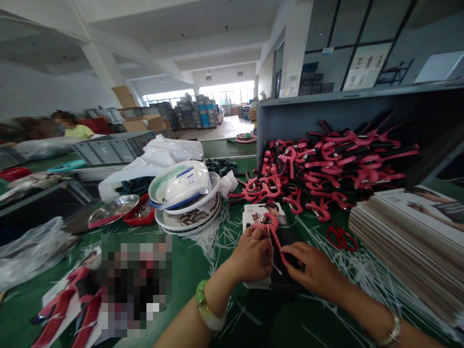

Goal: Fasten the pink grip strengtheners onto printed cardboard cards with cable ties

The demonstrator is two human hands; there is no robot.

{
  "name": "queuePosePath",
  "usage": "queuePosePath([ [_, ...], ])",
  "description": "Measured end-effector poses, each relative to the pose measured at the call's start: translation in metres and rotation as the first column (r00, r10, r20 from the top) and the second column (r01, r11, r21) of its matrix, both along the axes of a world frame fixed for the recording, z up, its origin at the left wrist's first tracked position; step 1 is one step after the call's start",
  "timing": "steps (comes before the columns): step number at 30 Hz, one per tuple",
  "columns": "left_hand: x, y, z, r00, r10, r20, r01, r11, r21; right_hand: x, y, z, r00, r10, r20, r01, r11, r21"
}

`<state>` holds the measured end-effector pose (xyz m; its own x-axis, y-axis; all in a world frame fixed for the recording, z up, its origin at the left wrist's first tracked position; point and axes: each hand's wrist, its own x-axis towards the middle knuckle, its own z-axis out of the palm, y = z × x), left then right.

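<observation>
Pinkish-red hook-jawed clamp (274, 225) lies on white rectangular printed cardboard (250, 215); right hand (310, 263) pinches its five-o'clock handle; left hand (253, 253) curls at seven o'clock, grasp unclear.

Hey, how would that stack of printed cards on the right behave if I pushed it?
The stack of printed cards might slide apart, since no band shows around its many thin layers. Piled that thick, it's probably too heavy for a light nudge.

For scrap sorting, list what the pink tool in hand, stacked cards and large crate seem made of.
Pink tool: plastic or painted metal, even sheen; silver insert, probably metal, glints. Stacked cards: likely paperboard, brownish edges; smooth printed top. Crate: probably matte plastic, moulded-looking rim.
</observation>
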<state>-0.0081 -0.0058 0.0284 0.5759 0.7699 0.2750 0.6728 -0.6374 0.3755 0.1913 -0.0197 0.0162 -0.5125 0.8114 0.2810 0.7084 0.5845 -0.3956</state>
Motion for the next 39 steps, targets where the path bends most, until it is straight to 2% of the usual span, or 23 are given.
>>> queuePosePath([
  [2, -0.003, 0.002, -0.005, 0.995, -0.009, 0.104, 0.009, 1.000, -0.005, 0.002, -0.001, 0.000, 1.000, -0.013, 0.018, 0.013, 0.999, 0.042],
  [6, -0.007, 0.004, -0.020, 0.932, 0.103, 0.346, -0.067, 0.991, -0.115, -0.004, 0.000, 0.005, 0.999, -0.006, 0.033, 0.002, 0.992, 0.129],
  [10, -0.006, 0.002, -0.028, 0.904, 0.206, 0.375, -0.162, 0.976, -0.144, -0.022, 0.010, 0.005, 0.994, 0.068, -0.085, -0.056, 0.988, 0.143],
  [14, -0.013, -0.005, -0.030, 0.888, 0.290, 0.357, -0.278, 0.957, -0.088, -0.038, 0.020, 0.001, 0.968, 0.115, -0.222, -0.091, 0.989, 0.116],
  [16, -0.021, -0.010, -0.035, 0.820, 0.386, 0.423, -0.395, 0.916, -0.069, -0.042, 0.022, 0.000, 0.959, 0.065, -0.277, -0.053, 0.997, 0.049],
  [17, -0.026, -0.013, -0.040, 0.753, 0.459, 0.471, -0.473, 0.876, -0.097, -0.043, 0.023, 0.000, 0.955, 0.028, -0.295, -0.026, 1.000, 0.010],
  [19, -0.035, -0.017, -0.051, 0.591, 0.610, 0.528, -0.579, 0.776, -0.249, -0.044, 0.023, 0.001, 0.955, -0.033, -0.294, 0.017, 0.998, -0.055],
  [20, -0.037, -0.018, -0.056, 0.544, 0.651, 0.530, -0.573, 0.749, -0.332, -0.044, 0.024, 0.002, 0.961, -0.047, -0.273, 0.028, 0.997, -0.074],
  [21, -0.039, -0.019, -0.061, 0.534, 0.659, 0.529, -0.538, 0.748, -0.388, -0.045, 0.024, 0.004, 0.969, -0.056, -0.242, 0.036, 0.996, -0.086],
  [24, -0.035, -0.016, -0.067, 0.577, 0.583, 0.572, -0.430, 0.813, -0.393, -0.048, 0.024, 0.009, 0.989, -0.077, -0.128, 0.064, 0.992, -0.104],
  [28, -0.024, -0.007, -0.062, 0.565, 0.558, 0.608, -0.442, 0.827, -0.348, -0.053, 0.024, 0.011, 0.993, -0.107, -0.047, 0.102, 0.989, -0.109],
  [31, -0.019, -0.002, -0.055, 0.639, 0.522, 0.565, -0.458, 0.848, -0.265, -0.057, 0.023, 0.009, 0.992, -0.130, 0.001, 0.130, 0.989, -0.068],
  [34, -0.015, -0.001, -0.047, 0.688, 0.521, 0.504, -0.513, 0.842, -0.170, -0.062, 0.021, 0.008, 0.988, -0.148, 0.048, 0.149, 0.989, -0.022],
  [39, -0.011, -0.001, -0.041, 0.717, 0.556, 0.420, -0.579, 0.811, -0.084, -0.068, 0.021, 0.006, 0.983, -0.173, 0.066, 0.171, 0.984, 0.046],
])
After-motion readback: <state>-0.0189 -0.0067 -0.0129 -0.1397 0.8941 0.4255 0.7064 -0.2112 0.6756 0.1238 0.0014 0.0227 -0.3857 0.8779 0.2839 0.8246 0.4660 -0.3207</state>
